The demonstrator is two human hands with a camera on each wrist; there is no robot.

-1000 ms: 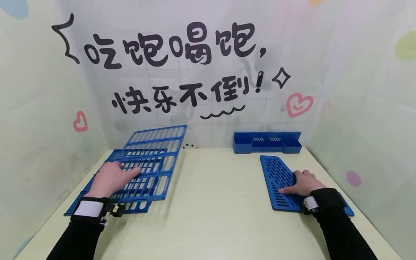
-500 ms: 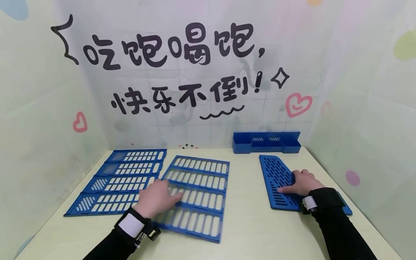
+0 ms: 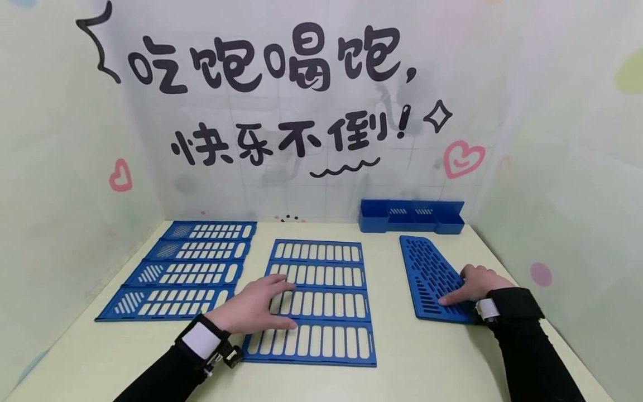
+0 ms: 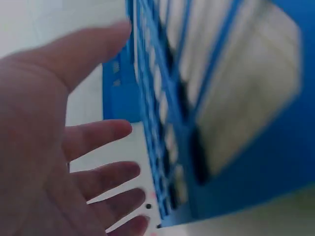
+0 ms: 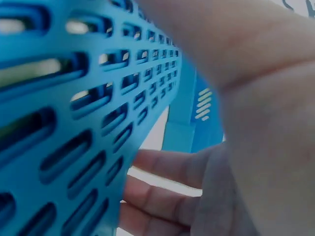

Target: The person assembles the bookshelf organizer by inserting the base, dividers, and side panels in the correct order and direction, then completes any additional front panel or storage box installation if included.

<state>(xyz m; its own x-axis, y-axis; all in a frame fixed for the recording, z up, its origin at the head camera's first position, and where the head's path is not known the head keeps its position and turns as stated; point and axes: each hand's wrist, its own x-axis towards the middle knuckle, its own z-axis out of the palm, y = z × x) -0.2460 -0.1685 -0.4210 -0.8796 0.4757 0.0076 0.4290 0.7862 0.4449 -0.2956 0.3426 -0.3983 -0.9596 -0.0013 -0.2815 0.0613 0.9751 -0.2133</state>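
My left hand [image 3: 253,306] is over the left part of a blue folding panel [image 3: 334,338] with rows of rectangular openings, which lies flat on the middle of the table. Its fingers are spread and loosely bent; in the left wrist view the fingers [image 4: 106,174] and thumb have nothing between them, with the panel beside them. On the right, my right hand [image 3: 477,283] holds a blue slotted side plate [image 3: 424,262] by its right edge. Its thumb lies across the top, and in the right wrist view the fingertips pass behind the edge of the plate [image 5: 81,113], partly hidden.
A second blue four-section panel [image 3: 176,271] with slanted slits lies flat on the left of the table [image 3: 402,368]. A blue compartment tray [image 3: 412,216] stands at the back right by the printed wall sheet [image 3: 301,195]. Sheets close both sides.
My left hand has carried the folding panel rightward from atop the left panel, laid it on the middle of the table and let go. My right hand stays on the slotted plate.
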